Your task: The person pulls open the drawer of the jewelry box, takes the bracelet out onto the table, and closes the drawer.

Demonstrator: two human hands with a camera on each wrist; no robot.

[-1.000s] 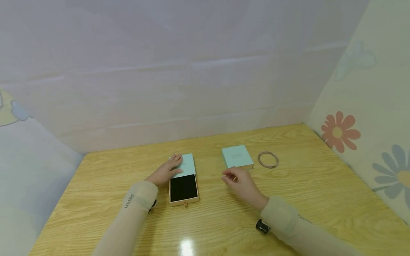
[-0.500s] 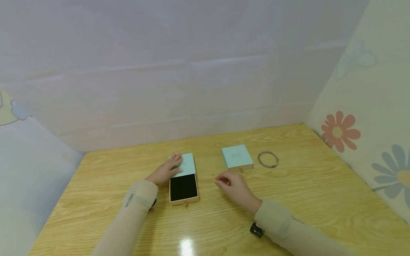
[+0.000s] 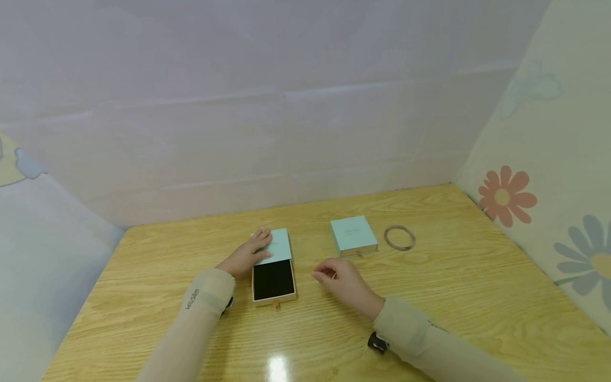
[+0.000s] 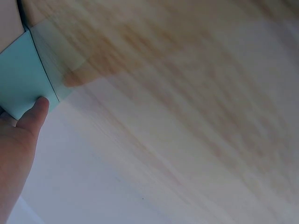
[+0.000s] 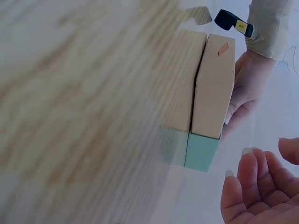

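Observation:
In the head view my left hand (image 3: 245, 257) lies with fingers spread on the pale turquoise sleeve (image 3: 281, 245) of a drawer box. Its drawer (image 3: 275, 302), peach-sided with a black lining, is pulled out toward me. The left wrist view has a fingertip of this hand on the turquoise sleeve (image 4: 21, 79). My right hand (image 3: 345, 281) hovers to the right of the drawer, fingers loosely curled and holding nothing. From the right wrist, its fingers (image 5: 249, 175) show apart from the drawer front (image 5: 212, 88), which carries a small ribbon tab (image 5: 223, 49).
A second turquoise box (image 3: 353, 233), closed, stands on the wooden table (image 3: 191, 254) behind my right hand. To its right lies a thin brownish bangle (image 3: 403, 249). A pale cloth wall (image 3: 286, 132) rises behind the table, and a flower-printed one (image 3: 534, 148) at the right.
My right hand has moved left and a little toward me, away from the second box and nearer the drawer. The left hand and both boxes have stayed where they were.

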